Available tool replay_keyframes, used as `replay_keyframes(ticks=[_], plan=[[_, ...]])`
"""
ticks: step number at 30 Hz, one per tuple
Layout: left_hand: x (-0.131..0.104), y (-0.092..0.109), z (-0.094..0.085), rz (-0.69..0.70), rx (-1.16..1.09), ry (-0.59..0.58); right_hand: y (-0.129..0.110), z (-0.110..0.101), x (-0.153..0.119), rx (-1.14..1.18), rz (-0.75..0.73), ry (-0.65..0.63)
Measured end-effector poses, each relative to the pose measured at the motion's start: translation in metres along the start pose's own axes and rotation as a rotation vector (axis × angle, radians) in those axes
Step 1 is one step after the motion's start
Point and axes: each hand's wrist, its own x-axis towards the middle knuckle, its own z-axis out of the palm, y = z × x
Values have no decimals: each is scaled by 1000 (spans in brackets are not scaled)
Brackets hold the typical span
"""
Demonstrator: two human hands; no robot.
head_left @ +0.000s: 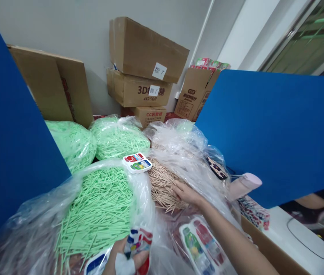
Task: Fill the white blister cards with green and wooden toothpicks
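At the bottom centre my left hand (129, 258), with a white wrapping on a finger, grips a colourful printed packet (139, 242). My right hand (185, 192) reaches into a pile of thin beige sticks (163, 183) in an open clear bag; its fingers are closed among the sticks. Left of it, thin green sticks (101, 206) fill another open clear bag. A white two-part tray with red and green labels (137, 163) lies between the two piles. A similar larger tray (203, 244) sits below my right forearm, and part of another shows beside my left hand.
Blue panels (279, 133) stand on both sides. Two bags of green sticks (121, 139) and stacked cardboard boxes (147, 57) are behind. A pink cylindrical container (245, 186) and a dark patterned phone-like item (217, 168) lie at the right. Another person's arm (313, 202) shows at the far right.
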Motion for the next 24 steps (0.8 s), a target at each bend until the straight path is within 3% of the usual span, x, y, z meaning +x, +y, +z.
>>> replay_keyframes(ticks=[4, 7, 10, 14, 19, 24], plan=[[11, 36, 8, 35, -131, -84, -6, 15, -17, 396, 5, -209], [26, 75, 25, 60, -343, -224, -14, 27, -32, 596, 21, -385], [36, 93, 46, 59, -446, -358, -21, 40, -46, 726, 43, -524], [30, 74, 63, -47, -452, -453, -27, 60, -62, 1035, 55, -546], [17, 46, 65, -102, -391, -356, -46, 77, -71, 1169, 70, -447], [15, 43, 64, -14, -297, -241, -69, 95, -75, 1216, 10, -366]])
